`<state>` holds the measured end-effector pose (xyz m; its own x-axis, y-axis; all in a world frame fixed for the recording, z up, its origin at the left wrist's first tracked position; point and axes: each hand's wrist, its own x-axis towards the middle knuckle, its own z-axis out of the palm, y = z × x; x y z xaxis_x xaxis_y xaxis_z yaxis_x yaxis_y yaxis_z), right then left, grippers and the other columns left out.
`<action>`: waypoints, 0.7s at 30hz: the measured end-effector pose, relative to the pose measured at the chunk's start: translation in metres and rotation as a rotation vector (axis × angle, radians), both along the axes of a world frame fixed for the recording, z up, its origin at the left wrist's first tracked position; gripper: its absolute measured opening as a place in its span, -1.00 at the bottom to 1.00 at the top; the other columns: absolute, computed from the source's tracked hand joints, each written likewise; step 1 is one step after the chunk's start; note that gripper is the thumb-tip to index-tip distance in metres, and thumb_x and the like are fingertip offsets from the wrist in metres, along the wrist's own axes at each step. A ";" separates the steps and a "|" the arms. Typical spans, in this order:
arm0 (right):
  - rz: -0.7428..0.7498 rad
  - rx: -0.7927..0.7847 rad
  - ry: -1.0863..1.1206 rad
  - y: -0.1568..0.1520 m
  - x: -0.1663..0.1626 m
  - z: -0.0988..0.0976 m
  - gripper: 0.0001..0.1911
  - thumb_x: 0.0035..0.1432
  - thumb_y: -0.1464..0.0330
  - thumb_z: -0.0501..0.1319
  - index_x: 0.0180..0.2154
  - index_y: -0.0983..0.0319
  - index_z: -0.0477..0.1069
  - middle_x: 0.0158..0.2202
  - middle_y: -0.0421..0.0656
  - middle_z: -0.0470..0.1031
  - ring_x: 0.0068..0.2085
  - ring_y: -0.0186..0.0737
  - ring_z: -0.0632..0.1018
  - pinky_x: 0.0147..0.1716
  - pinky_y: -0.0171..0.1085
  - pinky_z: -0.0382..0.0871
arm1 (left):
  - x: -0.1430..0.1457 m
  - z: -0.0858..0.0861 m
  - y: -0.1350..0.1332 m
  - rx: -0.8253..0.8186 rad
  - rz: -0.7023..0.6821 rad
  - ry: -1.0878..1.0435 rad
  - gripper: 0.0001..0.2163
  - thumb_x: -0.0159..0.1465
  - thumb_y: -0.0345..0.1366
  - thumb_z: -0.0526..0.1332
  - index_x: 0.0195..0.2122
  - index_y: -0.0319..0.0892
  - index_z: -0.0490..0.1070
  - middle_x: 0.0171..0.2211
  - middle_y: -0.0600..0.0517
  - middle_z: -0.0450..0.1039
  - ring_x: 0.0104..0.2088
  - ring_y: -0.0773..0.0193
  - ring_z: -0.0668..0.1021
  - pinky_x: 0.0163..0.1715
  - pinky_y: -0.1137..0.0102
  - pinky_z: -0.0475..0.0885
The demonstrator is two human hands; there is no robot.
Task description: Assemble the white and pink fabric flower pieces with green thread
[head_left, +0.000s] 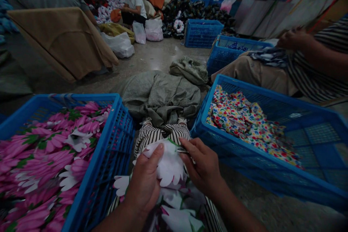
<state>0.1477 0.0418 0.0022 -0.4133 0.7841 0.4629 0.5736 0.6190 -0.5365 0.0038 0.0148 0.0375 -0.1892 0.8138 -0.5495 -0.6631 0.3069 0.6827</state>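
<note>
My left hand (pixel 146 174) pinches a white scallop-edged fabric flower piece (pixel 169 163), thumb on top. My right hand (pixel 202 163) grips a thin metal tool (pixel 181 149), whose exact kind is partly hidden by the fingers. The tool's end touches the green-trimmed upper edge of the flower piece. More white flower pieces (pixel 181 217) with green and pink edging lie heaped on my lap, over black-and-white striped trousers (pixel 152 136).
To the left stands a blue crate (pixel 117 116) full of pink and white fabric flowers (pixel 54 145). Another blue crate (pixel 261 152) at right holds colourful dotted pieces (pixel 241 116). Grey-green sacking (pixel 163 90) lies ahead. A co-worker in stripes (pixel 320 54) sits at right; others work further back.
</note>
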 end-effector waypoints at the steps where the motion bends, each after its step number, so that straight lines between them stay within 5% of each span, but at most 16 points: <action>1: 0.002 -0.004 -0.007 0.000 0.000 0.000 -0.55 0.15 0.43 0.09 0.10 0.17 0.19 -0.31 -0.08 0.40 -0.36 -0.21 0.43 -0.42 -0.27 0.27 | 0.000 0.000 0.000 0.003 -0.005 -0.006 -0.80 0.07 -0.30 0.30 -0.27 -0.22 0.47 -0.48 0.04 0.53 -0.43 0.27 0.57 -0.47 0.50 0.46; 11: 0.047 -0.024 0.005 0.002 0.002 0.001 -0.64 0.16 0.46 0.09 0.02 0.25 0.31 -0.37 -0.09 0.46 -0.39 -0.26 0.46 -0.43 -0.31 0.29 | 0.002 0.000 -0.001 -0.011 -0.012 -0.041 -0.72 0.06 -0.28 0.31 -0.20 -0.26 0.45 -0.45 0.00 0.53 -0.42 0.23 0.57 -0.42 0.42 0.47; 21: -0.026 -0.264 0.425 0.001 0.004 0.000 -0.72 0.14 0.44 0.10 -0.11 0.16 0.43 -0.41 -0.18 0.43 -0.39 -0.30 0.43 -0.42 -0.35 0.29 | 0.002 0.001 -0.003 -0.047 -0.038 -0.002 -0.65 0.04 -0.26 0.32 -0.15 -0.28 0.41 -0.45 -0.01 0.52 -0.45 0.24 0.56 -0.47 0.43 0.45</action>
<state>0.1521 0.0428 0.0024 -0.2102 0.9048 0.3703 0.2839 0.4190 -0.8625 0.0054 0.0122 0.0390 -0.1577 0.7935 -0.5878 -0.6520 0.3634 0.6655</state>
